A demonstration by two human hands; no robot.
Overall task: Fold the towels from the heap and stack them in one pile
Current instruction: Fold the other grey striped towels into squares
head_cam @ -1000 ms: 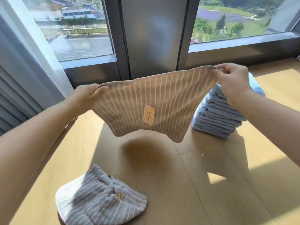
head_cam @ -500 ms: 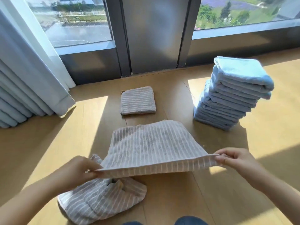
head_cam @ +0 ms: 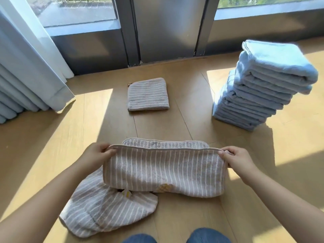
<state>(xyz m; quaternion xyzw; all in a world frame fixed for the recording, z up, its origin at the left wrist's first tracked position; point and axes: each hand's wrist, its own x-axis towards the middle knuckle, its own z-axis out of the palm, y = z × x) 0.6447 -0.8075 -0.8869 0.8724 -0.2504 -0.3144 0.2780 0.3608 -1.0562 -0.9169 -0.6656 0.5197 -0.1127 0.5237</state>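
towel (head_cam: 164,172) now doubled — seemingly | left hand (head_cam: 95,156), right hand (head_cam: 236,160) pinch corners

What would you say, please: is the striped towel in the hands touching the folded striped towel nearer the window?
Apart. The head view shows a strip of bare wooden floor between the held striped towel and the folded striped towel.

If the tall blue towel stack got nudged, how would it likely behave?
Probably topples or sheds its top: the blue towel stack is tall and its upper towels overhang the lower ones. Likely soft, not stiff: the folded edges look rounded and plush.
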